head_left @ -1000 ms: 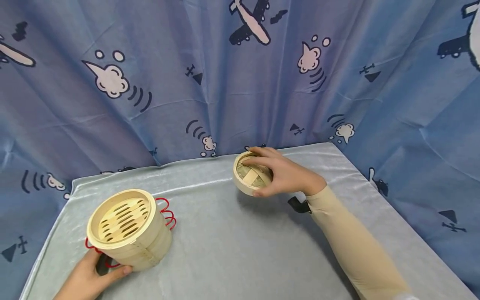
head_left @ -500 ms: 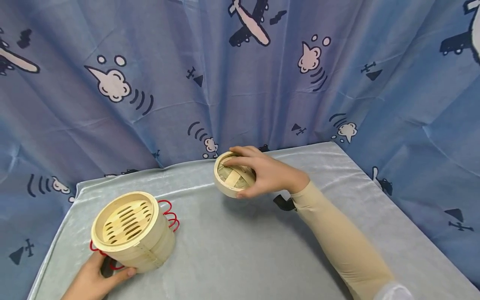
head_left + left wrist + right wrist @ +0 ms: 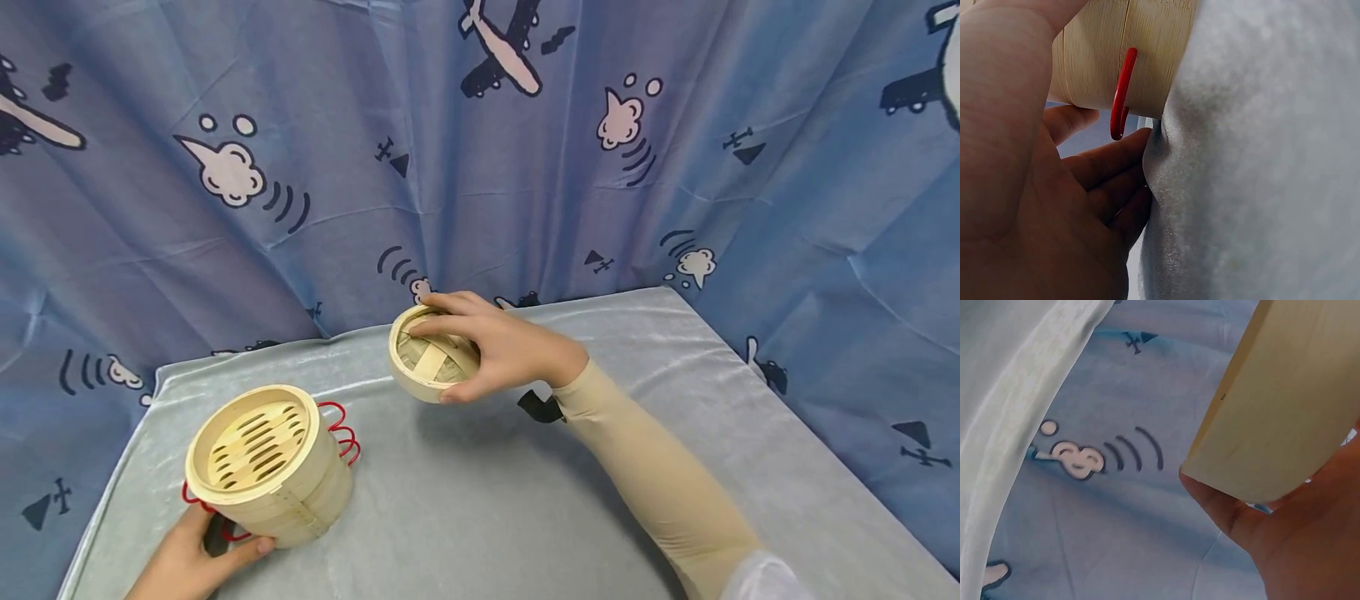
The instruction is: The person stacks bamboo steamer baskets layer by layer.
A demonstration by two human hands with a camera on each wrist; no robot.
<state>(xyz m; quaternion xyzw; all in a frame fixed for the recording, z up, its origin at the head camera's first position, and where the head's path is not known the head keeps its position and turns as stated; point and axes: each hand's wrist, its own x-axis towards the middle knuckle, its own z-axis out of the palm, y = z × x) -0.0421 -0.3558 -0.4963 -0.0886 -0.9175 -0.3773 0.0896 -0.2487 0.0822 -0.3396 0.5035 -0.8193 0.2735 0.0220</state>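
A round bamboo steamer (image 3: 315, 492) stands at the left of the table, its slatted base facing up inside the rim. Red loops (image 3: 347, 437) stick out from its sides. My left hand (image 3: 183, 554) grips it low on the near left side, thumb against the front wall; in the left wrist view its other fingers reach under a red loop (image 3: 1121, 94) and rest by the cloth. Above the table's back part, my right hand (image 3: 517, 346) holds the woven bamboo steamer lid (image 3: 429, 364) by its rim, slightly tilted. The right wrist view shows the lid's pale side band (image 3: 1285, 406).
A pale grey velvet cloth (image 3: 480, 508) covers the table. Behind it and along the right hangs a blue curtain (image 3: 337, 125) with planes and clouds printed on it. A black strap piece (image 3: 540, 407) shows under the right wrist.
My right hand has carried the lid leftward toward the steamer. The left hand and the steamer have kept their place on the table; the head view has shifted slightly.
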